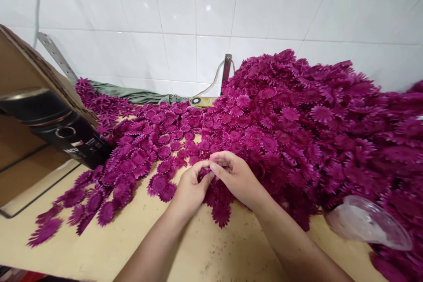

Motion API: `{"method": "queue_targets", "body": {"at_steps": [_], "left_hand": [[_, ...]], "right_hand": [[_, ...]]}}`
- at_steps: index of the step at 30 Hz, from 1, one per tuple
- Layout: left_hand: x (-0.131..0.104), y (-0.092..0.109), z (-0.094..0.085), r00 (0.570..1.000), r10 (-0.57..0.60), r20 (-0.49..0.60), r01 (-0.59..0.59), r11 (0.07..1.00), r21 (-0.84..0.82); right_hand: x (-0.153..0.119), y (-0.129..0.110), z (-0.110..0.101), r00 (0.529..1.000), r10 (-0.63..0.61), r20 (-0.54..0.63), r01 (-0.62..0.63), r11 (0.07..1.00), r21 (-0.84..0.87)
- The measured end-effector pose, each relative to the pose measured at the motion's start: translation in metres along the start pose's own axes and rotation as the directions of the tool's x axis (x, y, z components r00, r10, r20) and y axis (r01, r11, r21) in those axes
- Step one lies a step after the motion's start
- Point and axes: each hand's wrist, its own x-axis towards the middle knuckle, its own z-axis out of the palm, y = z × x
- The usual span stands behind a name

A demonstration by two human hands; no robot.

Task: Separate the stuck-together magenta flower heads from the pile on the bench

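My left hand [191, 185] and my right hand [238, 179] meet over the front of a heap of magenta artificial flower heads [277, 110]. Thumbs and fingertips of both are pinched together and touch each other. Whatever lies between the fingertips is too small or hidden to make out. Just beneath the hands, darker magenta flower pieces [220, 211] rest on the pale tabletop [228, 251]. Left of my left hand lie looser rows of overlapping flower heads [132, 163].
A black bottle [62, 128] leans beside a cardboard box [20, 158] at the left. On the right, a clear plastic tub [366, 222] sits against the heap. Green cloth [132, 92] and a yellowish tool [203, 102] lie along the tiled wall [178, 4].
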Motion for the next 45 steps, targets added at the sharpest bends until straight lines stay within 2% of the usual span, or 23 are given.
{"method": "queue_targets", "body": {"at_steps": [3, 6, 10, 14, 16, 20, 22, 25, 27, 29, 32, 35, 40, 42, 45], "left_hand": [[-0.001, -0.002, -0.003, 0.999, -0.042, -0.007, 0.042, 0.998, 0.051], [0.0, -0.006, -0.008, 0.997, -0.039, -0.072, 0.049, 0.989, 0.143], [0.002, -0.008, -0.01, 0.99, -0.023, -0.14, 0.047, 0.984, 0.17], [0.001, -0.007, -0.007, 0.992, -0.114, -0.061, 0.12, 0.986, 0.116], [0.001, -0.006, -0.006, 0.994, -0.11, -0.006, 0.11, 0.989, 0.1], [0.0, -0.004, -0.006, 1.0, -0.006, 0.006, 0.005, 0.994, 0.109], [0.0, -0.004, -0.008, 0.998, 0.044, -0.038, -0.038, 0.988, 0.148], [0.0, -0.006, -0.014, 0.985, 0.11, -0.132, -0.082, 0.976, 0.202], [0.001, -0.008, -0.016, 0.97, 0.156, -0.186, -0.113, 0.969, 0.221], [0.001, -0.007, -0.015, 0.954, 0.213, -0.213, -0.158, 0.956, 0.245], [-0.001, -0.003, -0.01, 0.954, 0.248, -0.168, -0.199, 0.944, 0.261], [-0.005, 0.004, -0.003, 0.977, 0.182, -0.113, -0.163, 0.973, 0.165], [-0.006, 0.009, 0.003, 1.0, -0.014, -0.022, 0.012, 0.994, -0.107], [-0.004, 0.007, 0.002, 0.997, -0.056, -0.047, 0.049, 0.99, -0.136], [-0.001, 0.001, -0.002, 0.988, -0.078, -0.132, 0.057, 0.987, -0.152]], "right_hand": [[-0.002, 0.0, -0.001, 1.0, 0.008, -0.02, -0.009, 0.999, -0.036], [-0.004, -0.001, -0.001, 0.999, -0.025, -0.042, 0.021, 0.996, -0.088], [-0.006, -0.001, 0.002, 0.999, -0.041, 0.0, 0.041, 0.994, -0.102], [-0.004, -0.001, 0.005, 0.993, 0.005, 0.117, -0.006, 1.0, 0.006], [-0.002, -0.001, 0.005, 0.988, 0.037, 0.15, -0.047, 0.997, 0.064], [0.002, -0.001, -0.003, 0.999, 0.004, 0.043, -0.007, 0.997, 0.074], [0.005, -0.002, -0.011, 0.998, -0.005, -0.063, 0.011, 0.996, 0.09], [0.009, -0.004, -0.024, 0.971, 0.002, -0.239, 0.025, 0.994, 0.109], [0.009, -0.005, -0.029, 0.965, -0.042, -0.259, 0.053, 0.998, 0.034], [0.008, -0.006, -0.028, 0.961, -0.145, -0.234, 0.118, 0.985, -0.127], [0.003, -0.008, -0.019, 0.951, -0.255, -0.172, 0.186, 0.922, -0.339], [-0.002, -0.008, -0.009, 0.97, -0.217, -0.11, 0.155, 0.9, -0.408], [-0.004, -0.006, 0.002, 0.968, -0.214, -0.131, 0.11, 0.831, -0.544], [-0.003, -0.007, 0.003, 0.975, -0.189, -0.117, 0.094, 0.827, -0.554], [-0.002, -0.008, 0.003, 0.984, -0.178, -0.031, 0.141, 0.862, -0.486]]}}
